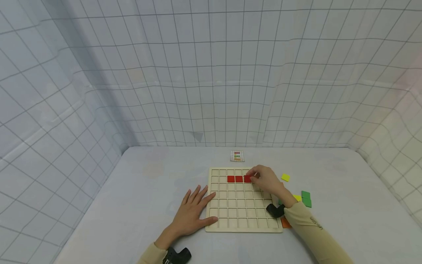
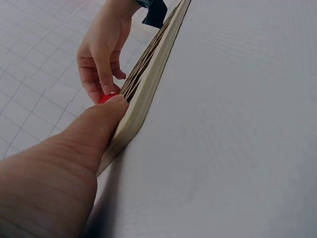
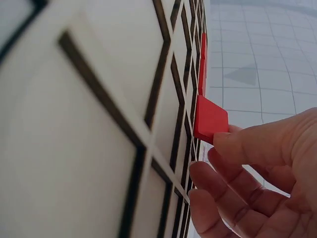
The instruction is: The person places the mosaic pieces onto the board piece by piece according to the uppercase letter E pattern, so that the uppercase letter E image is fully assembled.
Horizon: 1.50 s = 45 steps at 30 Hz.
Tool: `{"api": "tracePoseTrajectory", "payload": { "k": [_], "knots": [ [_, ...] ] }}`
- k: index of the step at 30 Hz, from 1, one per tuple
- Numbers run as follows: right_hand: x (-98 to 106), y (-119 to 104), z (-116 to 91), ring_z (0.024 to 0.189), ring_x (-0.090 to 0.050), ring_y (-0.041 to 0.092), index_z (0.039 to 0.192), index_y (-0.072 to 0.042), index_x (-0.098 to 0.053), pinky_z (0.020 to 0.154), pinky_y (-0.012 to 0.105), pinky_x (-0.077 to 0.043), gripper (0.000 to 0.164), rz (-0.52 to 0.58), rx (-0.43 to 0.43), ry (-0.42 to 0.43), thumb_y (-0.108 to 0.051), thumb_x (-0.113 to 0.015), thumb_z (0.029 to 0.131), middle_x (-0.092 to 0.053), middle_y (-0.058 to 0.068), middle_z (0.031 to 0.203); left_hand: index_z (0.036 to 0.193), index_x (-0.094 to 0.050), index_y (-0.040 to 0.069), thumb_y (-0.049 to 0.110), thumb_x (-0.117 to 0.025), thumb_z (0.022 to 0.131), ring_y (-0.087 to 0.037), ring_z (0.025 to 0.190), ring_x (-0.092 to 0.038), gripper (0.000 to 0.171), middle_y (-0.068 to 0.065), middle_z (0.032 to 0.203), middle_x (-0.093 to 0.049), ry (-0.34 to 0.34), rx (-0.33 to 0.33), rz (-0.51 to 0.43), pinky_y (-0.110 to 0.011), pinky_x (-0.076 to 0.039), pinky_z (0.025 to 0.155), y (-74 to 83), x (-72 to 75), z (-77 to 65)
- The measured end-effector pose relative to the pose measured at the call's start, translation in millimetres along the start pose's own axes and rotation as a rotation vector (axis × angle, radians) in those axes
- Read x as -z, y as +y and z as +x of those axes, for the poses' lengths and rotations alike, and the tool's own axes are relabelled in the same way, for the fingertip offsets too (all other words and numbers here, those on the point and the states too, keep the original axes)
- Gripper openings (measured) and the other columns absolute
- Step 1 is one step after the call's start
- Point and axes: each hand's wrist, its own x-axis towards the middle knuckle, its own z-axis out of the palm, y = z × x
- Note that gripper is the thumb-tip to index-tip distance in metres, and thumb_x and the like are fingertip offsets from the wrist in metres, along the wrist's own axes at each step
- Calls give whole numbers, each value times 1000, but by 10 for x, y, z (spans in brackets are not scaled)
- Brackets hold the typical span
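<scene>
A pale wooden board (image 1: 232, 213) with a grid of square cells lies on the table. My left hand (image 1: 191, 216) rests flat at its left side, fingers spread, thumb and fingertips over the edge. Over the upper right of the grid, my right hand (image 1: 265, 180) pinches a red square tile (image 3: 212, 119) between thumb and fingers. That tile stands tilted, its edge at the board's surface in the right wrist view. Two more red tiles (image 1: 234, 179) lie side by side in cells just left of it.
Right of the board lie a yellow tile (image 1: 285, 178), green tiles (image 1: 306, 198) and an orange tile (image 1: 286, 223), some partly hidden by the right arm. A small card with a coloured grid (image 1: 237, 156) lies behind the board. Grid-patterned curtains (image 1: 211, 91) surround the table.
</scene>
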Motion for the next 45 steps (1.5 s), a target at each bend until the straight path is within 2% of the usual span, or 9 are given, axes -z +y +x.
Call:
{"api": "tracePoseTrajectory", "payload": {
  "k": [11,16,25,32,40,45],
  "knots": [
    [-10,19,-29,70,-47,15,104,0,-71,61,30,-42,20,-84,26,-44,0,-60,87,-55,6,91,147,-39,22,67,-49,87,-30,142,-14,76,-7,154,-25,0,-5,3,-55,-7,109,3,7,-12],
    [0,32,-62,70,-46,13,110,2,-69,61,29,-42,24,-79,24,-85,-4,-63,88,-54,3,88,147,-38,23,67,-48,87,-30,142,-14,76,-6,154,-24,-4,-4,1,-55,-7,110,13,17,-13],
    [28,47,-71,66,-45,10,116,4,-66,60,27,-42,30,-100,83,-152,-6,-66,87,-57,-2,82,148,-36,24,67,-48,87,-29,142,-11,76,-5,155,-22,-26,11,-10,-53,-4,110,24,21,-18],
    [42,75,-127,74,-45,14,121,5,-63,64,29,-41,37,-132,162,-160,-6,-67,86,-55,1,85,147,-38,23,66,-49,87,-30,142,-14,75,-6,155,-24,-11,2,-4,-55,-6,110,26,16,-21],
    [79,90,-210,80,-46,16,114,6,-66,70,34,-41,34,-128,239,-143,-14,-69,87,-57,3,90,147,-39,22,66,-50,87,-31,142,-15,75,-7,154,-25,9,-13,-6,-56,-7,109,14,11,-16],
    [143,108,-299,92,-51,20,114,0,-67,79,38,-43,30,-84,232,-186,-20,-65,92,-59,5,104,148,-37,24,67,-48,87,-29,142,-13,76,-6,155,-24,0,-3,11,-54,-6,110,1,0,-4]
  ]
}}
